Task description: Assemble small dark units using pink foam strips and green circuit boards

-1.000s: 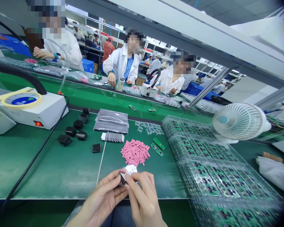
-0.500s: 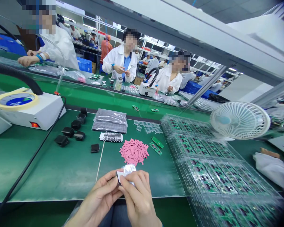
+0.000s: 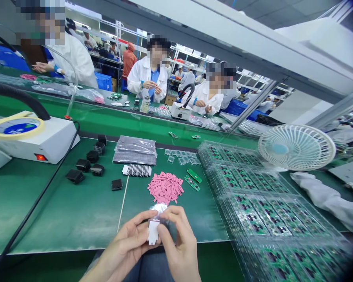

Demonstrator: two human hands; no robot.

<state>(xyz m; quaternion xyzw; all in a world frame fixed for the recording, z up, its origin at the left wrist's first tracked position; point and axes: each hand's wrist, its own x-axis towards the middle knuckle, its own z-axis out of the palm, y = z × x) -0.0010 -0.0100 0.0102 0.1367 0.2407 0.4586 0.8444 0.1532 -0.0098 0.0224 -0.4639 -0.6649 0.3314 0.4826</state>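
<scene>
A small white flat panel with a notched lower end [image 3: 153, 232] is held between my two hands, over the bench's near edge. My left hand [image 3: 129, 239] is closed on its left side, thumb lying along the face. My right hand [image 3: 179, 239] pinches around its right edge with thumb and bent fingers. Crinkled silvery film [image 3: 159, 207] shows at the panel's upper end, partly behind the fingertips; I cannot tell whether it is attached. Just beyond lies a heap of pink strips [image 3: 165, 187]. Two narrow green circuit boards [image 3: 192, 182] rest to its right.
Stacked clear trays of circuit boards [image 3: 253, 207] fill the right side, beside a white fan [image 3: 297, 148]. Several black stacks [image 3: 83, 165], a striped row of pieces [image 3: 139, 170] and bagged sheets [image 3: 134, 150] lie leftward. A cable [image 3: 44, 188] crosses the left. Co-workers [image 3: 150, 78] sit opposite.
The panel has turned so its white face shows more fully, and it sits slightly lower. My right fingers have shifted from covering it to its right edge.
</scene>
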